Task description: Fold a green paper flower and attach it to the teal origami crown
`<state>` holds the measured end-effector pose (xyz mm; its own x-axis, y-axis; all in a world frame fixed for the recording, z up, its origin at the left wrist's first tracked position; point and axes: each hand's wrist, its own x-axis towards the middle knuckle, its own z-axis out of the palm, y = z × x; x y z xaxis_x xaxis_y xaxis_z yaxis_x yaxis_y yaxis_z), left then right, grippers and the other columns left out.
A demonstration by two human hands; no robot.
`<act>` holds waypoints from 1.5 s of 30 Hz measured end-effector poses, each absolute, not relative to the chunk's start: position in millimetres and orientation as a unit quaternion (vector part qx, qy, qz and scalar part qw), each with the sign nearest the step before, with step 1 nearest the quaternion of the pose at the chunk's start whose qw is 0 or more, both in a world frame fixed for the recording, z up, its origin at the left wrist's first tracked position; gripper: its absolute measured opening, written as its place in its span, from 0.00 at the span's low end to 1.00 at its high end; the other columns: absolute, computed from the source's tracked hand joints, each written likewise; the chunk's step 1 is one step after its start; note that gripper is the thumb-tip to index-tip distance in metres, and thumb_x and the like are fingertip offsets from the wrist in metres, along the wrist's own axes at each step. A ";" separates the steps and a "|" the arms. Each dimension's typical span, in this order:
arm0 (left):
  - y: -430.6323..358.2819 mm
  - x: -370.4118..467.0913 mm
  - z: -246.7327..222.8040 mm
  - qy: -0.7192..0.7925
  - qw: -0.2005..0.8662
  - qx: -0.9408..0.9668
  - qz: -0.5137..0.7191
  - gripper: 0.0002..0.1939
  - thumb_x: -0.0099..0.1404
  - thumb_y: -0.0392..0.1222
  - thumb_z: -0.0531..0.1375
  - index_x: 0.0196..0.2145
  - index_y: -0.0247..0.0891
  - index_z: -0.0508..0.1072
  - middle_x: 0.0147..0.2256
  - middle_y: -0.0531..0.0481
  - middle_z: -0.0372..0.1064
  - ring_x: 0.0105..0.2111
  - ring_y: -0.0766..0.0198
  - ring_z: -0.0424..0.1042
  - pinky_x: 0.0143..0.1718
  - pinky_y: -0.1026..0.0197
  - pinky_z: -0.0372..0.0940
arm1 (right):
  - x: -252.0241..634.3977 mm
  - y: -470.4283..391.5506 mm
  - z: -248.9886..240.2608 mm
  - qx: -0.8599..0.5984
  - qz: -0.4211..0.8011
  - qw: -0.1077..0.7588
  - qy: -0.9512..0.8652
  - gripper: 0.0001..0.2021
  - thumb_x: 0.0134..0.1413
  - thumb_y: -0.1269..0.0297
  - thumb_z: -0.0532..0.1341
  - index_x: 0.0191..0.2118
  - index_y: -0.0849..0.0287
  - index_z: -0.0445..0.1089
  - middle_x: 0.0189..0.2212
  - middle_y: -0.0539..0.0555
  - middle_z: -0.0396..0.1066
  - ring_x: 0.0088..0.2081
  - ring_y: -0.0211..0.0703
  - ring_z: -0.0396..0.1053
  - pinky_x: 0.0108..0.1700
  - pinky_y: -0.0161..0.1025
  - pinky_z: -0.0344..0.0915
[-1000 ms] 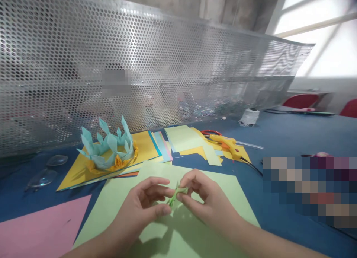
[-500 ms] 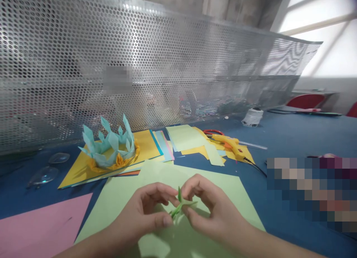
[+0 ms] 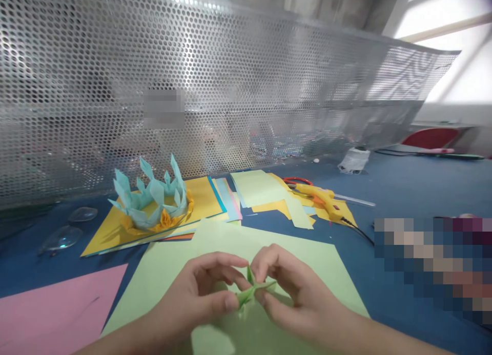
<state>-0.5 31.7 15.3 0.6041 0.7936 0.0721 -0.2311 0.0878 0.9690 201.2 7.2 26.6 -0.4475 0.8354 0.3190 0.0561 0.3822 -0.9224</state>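
"Where's the folded green paper [image 3: 246, 296]?"
"Above the pale green sheet [image 3: 159, 273], pinched between thumb and fingers by both left hand [image 3: 207, 288] and right hand [image 3: 294, 286]."
"Any lettering on the yellow glue gun [image 3: 326, 199] beyond?"
"Too small to tell."

Crown [image 3: 148, 221]: on the card [image 3: 205, 191], ahead of you, left
Glasses [image 3: 63, 238]: left of the crown
Glue gun [image 3: 326, 204]: ahead, right of your crown
Mask [image 3: 354, 161]: beyond the glue gun
Screen [image 3: 230, 83]: behind the crown
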 end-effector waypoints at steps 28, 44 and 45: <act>24.9 8.6 23.0 0.355 0.633 0.595 0.347 0.09 0.53 0.37 0.67 0.27 0.37 0.68 0.25 0.56 0.66 0.27 0.66 0.66 0.28 0.65 0.58 | 192.9 0.1 29.2 -0.350 0.505 0.455 -0.644 0.05 0.54 0.69 0.60 0.37 0.55 0.65 0.33 0.50 0.66 0.34 0.38 0.66 0.38 0.38 0.65; 26.4 10.7 26.8 0.422 0.612 0.564 0.360 0.19 0.49 0.48 0.70 0.21 0.37 0.64 0.19 0.56 0.64 0.21 0.68 0.62 0.23 0.66 0.55 | 183.9 5.9 28.4 -0.422 0.557 0.449 -0.557 0.18 0.48 0.56 0.65 0.42 0.54 0.59 0.24 0.44 0.62 0.27 0.36 0.64 0.29 0.35 0.62; 26.6 10.8 26.5 0.423 0.611 0.563 0.363 0.18 0.49 0.48 0.70 0.20 0.37 0.65 0.19 0.56 0.64 0.21 0.67 0.63 0.24 0.66 0.57 | 183.7 6.1 28.8 -0.426 0.551 0.452 -0.557 0.18 0.48 0.56 0.66 0.41 0.54 0.60 0.24 0.44 0.62 0.26 0.36 0.63 0.29 0.35 0.62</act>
